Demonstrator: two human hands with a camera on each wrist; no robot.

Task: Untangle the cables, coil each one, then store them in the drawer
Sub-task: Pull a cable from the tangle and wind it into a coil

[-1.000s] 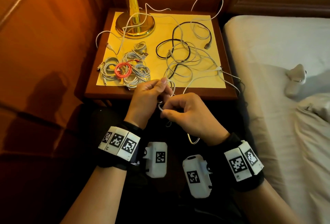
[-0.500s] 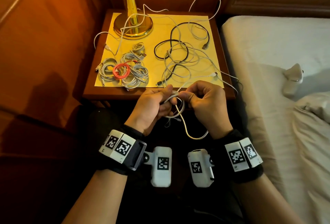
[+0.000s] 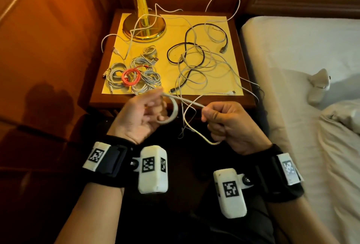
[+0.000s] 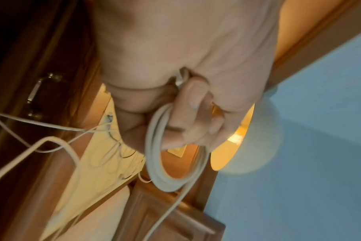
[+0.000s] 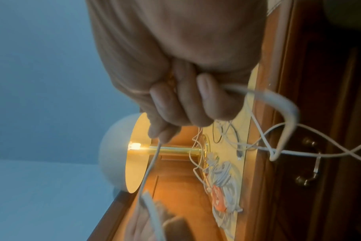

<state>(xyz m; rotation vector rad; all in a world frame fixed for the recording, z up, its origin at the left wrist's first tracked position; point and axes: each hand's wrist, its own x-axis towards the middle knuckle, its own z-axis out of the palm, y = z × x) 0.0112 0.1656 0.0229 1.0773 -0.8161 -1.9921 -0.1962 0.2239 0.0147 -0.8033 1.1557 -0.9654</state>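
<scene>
My left hand [image 3: 148, 110] holds a small coil of white cable [image 3: 174, 111] in front of the nightstand; in the left wrist view the coil [image 4: 155, 153] loops round my fingers [image 4: 188, 110]. My right hand [image 3: 222, 119] pinches the same white cable [image 3: 194, 103] a short way along, and its slack hangs in a loop [image 3: 204, 138] below. The right wrist view shows my fingers [image 5: 196, 104] curled round that cable [image 5: 278, 104]. On the nightstand [image 3: 247, 103] lie a tangle of white and black cables [image 3: 194, 64] and several coiled ones, one red [image 3: 131, 76].
A brass lamp base [image 3: 144, 27] stands at the back left of the yellow mat [image 3: 175, 27]. The drawer handle [image 4: 34, 94] shows on the nightstand's front. A bed [image 3: 302, 53] runs along the right, with a small white object [image 3: 319, 84] on it. Wood panelling is on the left.
My hands have drawn apart, the left lifting and turning palm-up with the coil and the right moving right, so the cable is stretched between them. More turns lie on the coil.
</scene>
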